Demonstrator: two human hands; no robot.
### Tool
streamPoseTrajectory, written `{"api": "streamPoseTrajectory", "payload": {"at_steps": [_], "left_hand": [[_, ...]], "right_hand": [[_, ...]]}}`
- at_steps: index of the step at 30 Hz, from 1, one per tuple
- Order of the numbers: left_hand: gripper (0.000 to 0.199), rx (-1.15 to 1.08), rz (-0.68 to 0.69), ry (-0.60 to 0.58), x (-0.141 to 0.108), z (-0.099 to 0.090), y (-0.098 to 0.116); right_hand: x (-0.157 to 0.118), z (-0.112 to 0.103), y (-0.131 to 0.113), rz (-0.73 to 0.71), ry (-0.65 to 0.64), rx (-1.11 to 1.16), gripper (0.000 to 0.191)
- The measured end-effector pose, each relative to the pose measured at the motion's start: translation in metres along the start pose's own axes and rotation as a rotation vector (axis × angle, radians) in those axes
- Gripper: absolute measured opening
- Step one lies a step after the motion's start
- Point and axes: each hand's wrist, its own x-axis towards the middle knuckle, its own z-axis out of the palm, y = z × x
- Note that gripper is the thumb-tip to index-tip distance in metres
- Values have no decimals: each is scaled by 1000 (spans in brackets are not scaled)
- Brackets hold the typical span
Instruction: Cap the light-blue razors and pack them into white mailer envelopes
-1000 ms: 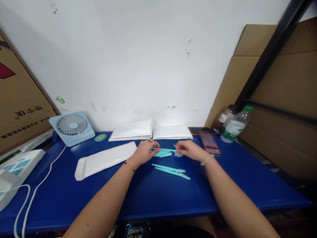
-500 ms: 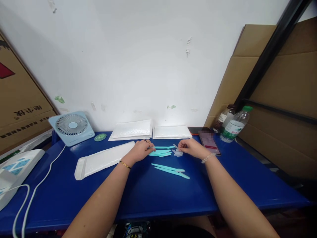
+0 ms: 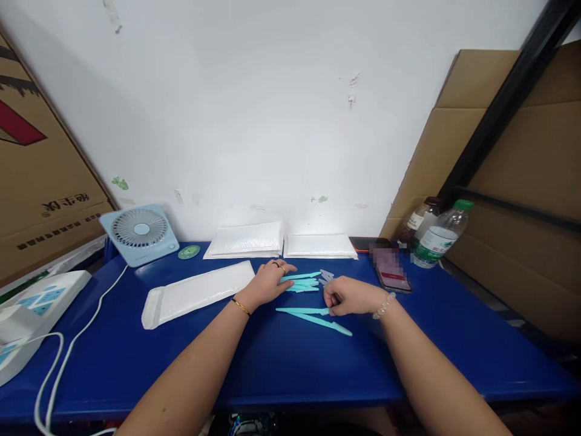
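My left hand (image 3: 271, 282) lies at the left end of a small pile of teal eyebrow razors (image 3: 305, 283), fingers stretched out and apart. My right hand (image 3: 351, 297) is closed in a pinch at the right end of another teal eyebrow razor (image 3: 302, 310); its fingers hide that end. Just below, one more razor (image 3: 324, 323) lies slanted on the blue table, its left end meeting the pinched one. Several small clear plastic caps (image 3: 325, 277) sit behind my right hand, partly covered by it. A white padded envelope (image 3: 200, 293) rests left of my left hand.
Two stacks of white padded envelopes (image 3: 247, 240) (image 3: 320, 244) stand against the wall. A blue fan (image 3: 140, 233) and power strip (image 3: 43, 315) with cables occupy the left. At right are a phone (image 3: 393, 269) and two bottles (image 3: 440, 236) (image 3: 420, 219) beside cardboard.
My right hand has moved from the clear caps toward me, onto the end of a front razor. My left hand's fingers have spread out. The view has shifted slightly.
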Motion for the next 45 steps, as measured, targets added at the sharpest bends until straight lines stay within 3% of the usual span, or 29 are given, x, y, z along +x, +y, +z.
{"api": "streamPoseTrajectory", "payload": {"at_steps": [7,12,16,19,22,24,26,29,34,39,45], "left_hand": [[30,-4,184,-94,-1,-3,21],[27,85,39,27,4,1,5],[24,59,-41,28,4,5,-7],[30,49,-40,1,3,10,-9],[28,41,-37,-20,3,12,-8],[31,40,-54,5,3,11,-5],[35,36,-66,72,2,8,1],[33,1,7,131,-1,1,15],[29,18,165,-46,-3,-2,35],[31,-7,54,-70,-1,0,29],[42,-318,-84,52,2,-6,16]], "right_hand": [[2,-5,-5,-8,223,12,10],[3,-10,18,76,356,26,10],[1,-13,26,157,387,65,11],[-7,-15,11,115,291,129,20],[-15,-12,-10,98,-30,104,27],[-16,-8,-20,152,-178,23,22],[-14,-3,-25,158,-200,-42,13],[-7,0,-27,66,-86,-70,5],[-1,-3,-24,-33,237,26,8],[-4,-12,-6,-31,310,174,15],[-9,-25,21,61,618,347,31]]}}
